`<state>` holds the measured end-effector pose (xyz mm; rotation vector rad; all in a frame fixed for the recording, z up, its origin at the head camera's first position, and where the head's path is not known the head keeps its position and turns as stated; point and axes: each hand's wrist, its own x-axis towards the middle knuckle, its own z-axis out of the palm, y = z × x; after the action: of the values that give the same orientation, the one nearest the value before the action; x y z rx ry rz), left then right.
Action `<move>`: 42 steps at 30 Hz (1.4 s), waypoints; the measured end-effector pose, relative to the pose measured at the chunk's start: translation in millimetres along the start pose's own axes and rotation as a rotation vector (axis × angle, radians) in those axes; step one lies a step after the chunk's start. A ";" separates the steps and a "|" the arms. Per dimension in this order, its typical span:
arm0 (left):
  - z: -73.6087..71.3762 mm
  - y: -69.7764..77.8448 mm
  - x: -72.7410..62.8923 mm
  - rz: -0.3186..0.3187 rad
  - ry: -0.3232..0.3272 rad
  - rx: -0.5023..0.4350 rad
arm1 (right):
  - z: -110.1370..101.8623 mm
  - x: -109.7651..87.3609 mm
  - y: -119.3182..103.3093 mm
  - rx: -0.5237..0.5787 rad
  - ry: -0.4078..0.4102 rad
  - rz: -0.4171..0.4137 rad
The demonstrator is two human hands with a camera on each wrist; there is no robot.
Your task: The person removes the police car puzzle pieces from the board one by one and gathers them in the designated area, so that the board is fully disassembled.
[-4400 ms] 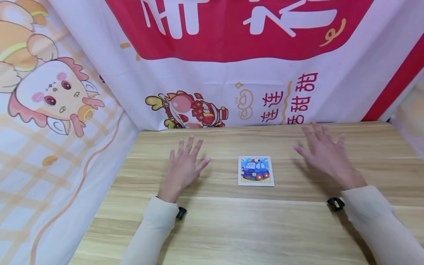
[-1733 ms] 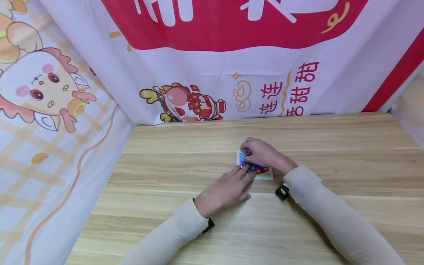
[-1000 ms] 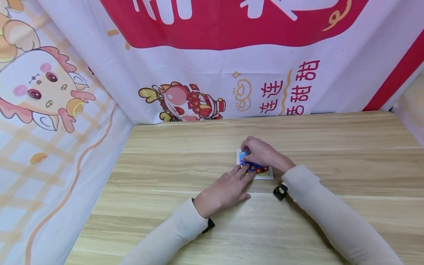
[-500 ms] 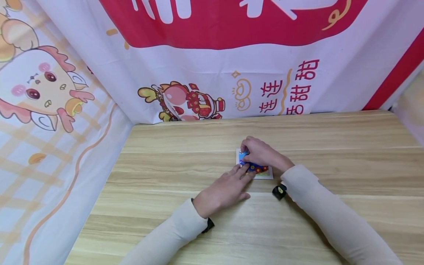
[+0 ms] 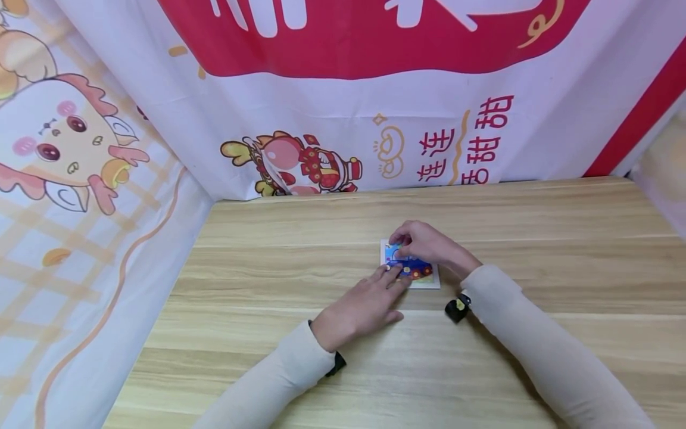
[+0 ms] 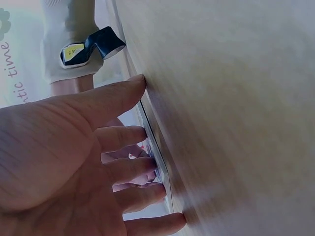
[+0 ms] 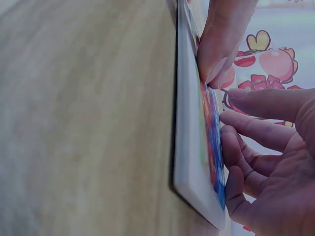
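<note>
A white-edged square picture board (image 5: 435, 282) showing a blue cartoon car lies flat on the table. My left hand (image 5: 360, 310) reaches it from the near left, fingers fairly straight and their tips pressed on its near left part. In the left wrist view these fingers (image 6: 130, 169) spread along the board's edge, thumb apart. My right hand (image 5: 423, 243) bends over the far half of the board. The right wrist view shows its curled fingers (image 7: 246, 169) at the picture surface, with a small gap between thumb and forefinger. Whether they grip any part of the picture is unclear.
The board rests on a wood-grain table (image 5: 257, 256). A printed white and red cloth (image 5: 321, 101) hangs behind the table's far edge, and a cartoon-patterned cloth (image 5: 107, 238) covers the left side. Each wrist wears a black device (image 5: 458, 307).
Both hands came from open poses on either side onto the board. Over the last half second, the right hand's fingers and thumb shifted slightly, uncovering more of the car. The left hand stayed on the board.
</note>
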<state>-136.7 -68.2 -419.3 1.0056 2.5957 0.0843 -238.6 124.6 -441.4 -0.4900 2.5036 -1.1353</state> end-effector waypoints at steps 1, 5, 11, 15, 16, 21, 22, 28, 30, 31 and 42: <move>0.3 -0.2 0.1 0.001 0.000 0.000 | 0.3 0.3 0.5 0.004 0.002 -0.001; 0.8 -0.3 0.6 0.002 -0.001 0.003 | 1.4 1.5 -0.4 0.003 0.007 0.001; 0.3 -0.5 1.6 -0.002 -0.008 0.002 | 5.4 4.2 -4.7 -0.023 0.015 -0.001; 0.3 -0.3 2.9 -0.002 -0.009 -0.004 | 8.5 4.8 -6.2 -0.027 0.023 -0.009; 0.3 -0.2 3.1 -0.003 -0.010 -0.004 | 9.4 4.6 -6.7 -0.035 0.026 -0.020; -0.8 0.9 3.6 -0.016 -0.016 0.010 | 14.1 2.4 -8.3 -0.067 0.053 -0.029; -1.0 0.9 3.6 -0.018 -0.016 0.014 | 14.7 2.1 -8.4 -0.072 0.061 -0.028; -1.6 1.3 4.0 -0.011 -0.015 0.016 | 16.2 2.1 -6.9 -0.067 0.084 -0.022; -1.6 1.4 3.5 -0.007 -0.014 0.017 | 16.4 2.0 -6.8 -0.055 0.087 -0.016; -1.6 1.3 3.3 -0.007 -0.015 0.015 | 16.5 1.9 -6.9 -0.050 0.088 -0.016; -2.2 0.1 2.8 0.000 -0.020 -0.006 | 17.4 4.5 -12.4 -0.104 0.102 0.031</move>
<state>-139.4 -66.1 -418.1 0.9989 2.5765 0.0813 -232.8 103.7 -443.4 -0.4285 2.6591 -1.0476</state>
